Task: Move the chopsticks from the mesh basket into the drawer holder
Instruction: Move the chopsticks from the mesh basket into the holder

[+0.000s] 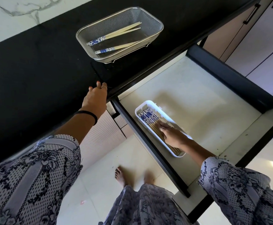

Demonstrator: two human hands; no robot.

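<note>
A steel mesh basket (153, 21) stands on the black counter and holds several bamboo chopsticks (121, 30) with blue-and-white patterned ends. Below it an open drawer (197, 88) carries a white holder (138, 113) filled with a row of the same chopsticks (147, 116). My right hand (173, 135) lies on the chopsticks in the holder, fingers flat and slightly blurred; whether it grips any I cannot tell. My left hand (95, 99) rests on the counter's front edge with fingers curled over it, holding nothing else.
The black counter (35, 65) stretches left to a white marble wall. Dark drawer sides (230, 77) frame the pale drawer floor. Cabinet doors with black handles (252, 12) stand at upper right. My bare feet (121, 176) are on the glossy floor beneath.
</note>
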